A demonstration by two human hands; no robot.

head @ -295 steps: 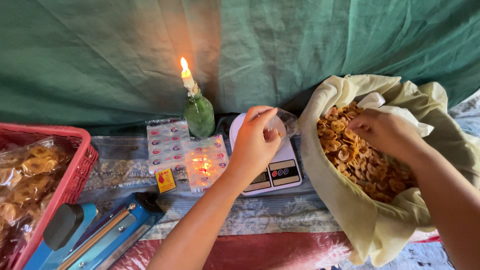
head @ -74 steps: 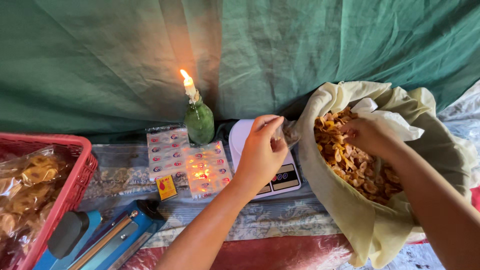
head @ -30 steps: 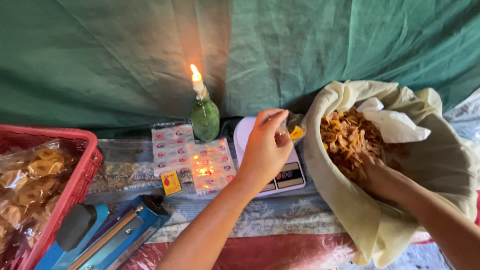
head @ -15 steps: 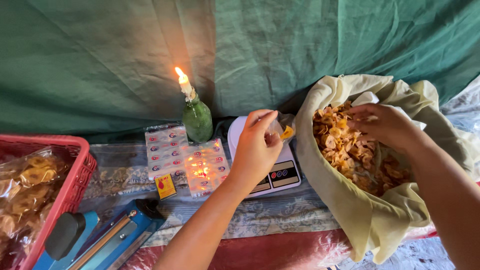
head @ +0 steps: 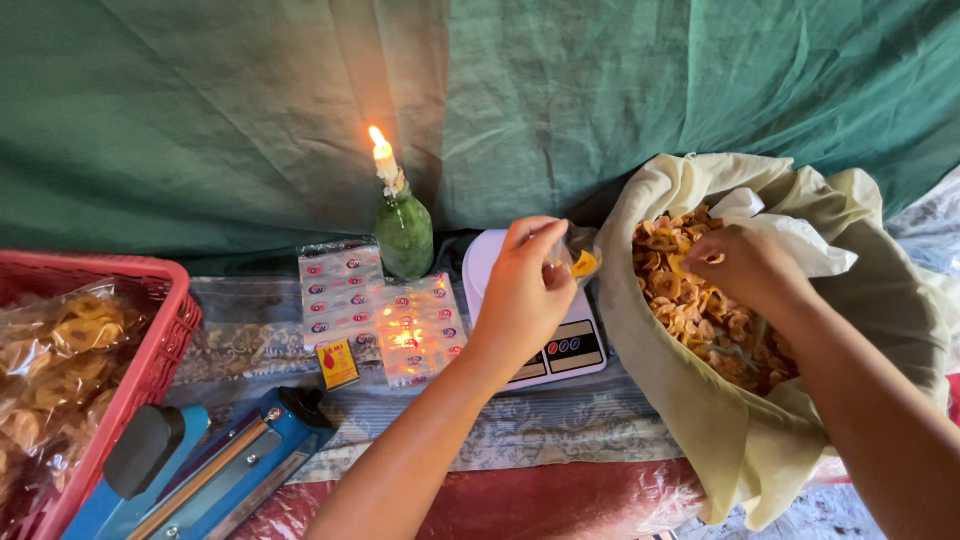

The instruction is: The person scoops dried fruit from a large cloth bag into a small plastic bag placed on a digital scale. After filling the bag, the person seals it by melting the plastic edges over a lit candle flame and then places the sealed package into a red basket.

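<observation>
I am seeing left hand [head: 525,295] covering most of white scale [head: 560,350] platform; small clear bag [head: 578,262] it is pinching showing only partly, contents too small to tell beyond yellow piece. Right hand [head: 750,270] hiding chips [head: 690,315] under it; its fingertips blurring. Red basket [head: 150,340] running off left edge, blue sealer [head: 200,470] off near edge. Cloth sack [head: 750,440] bottom hanging past near edge. Both forearms leaving frame near side.

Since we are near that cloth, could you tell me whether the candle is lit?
Lit: the candle in the green bottle shows a flame.
</observation>
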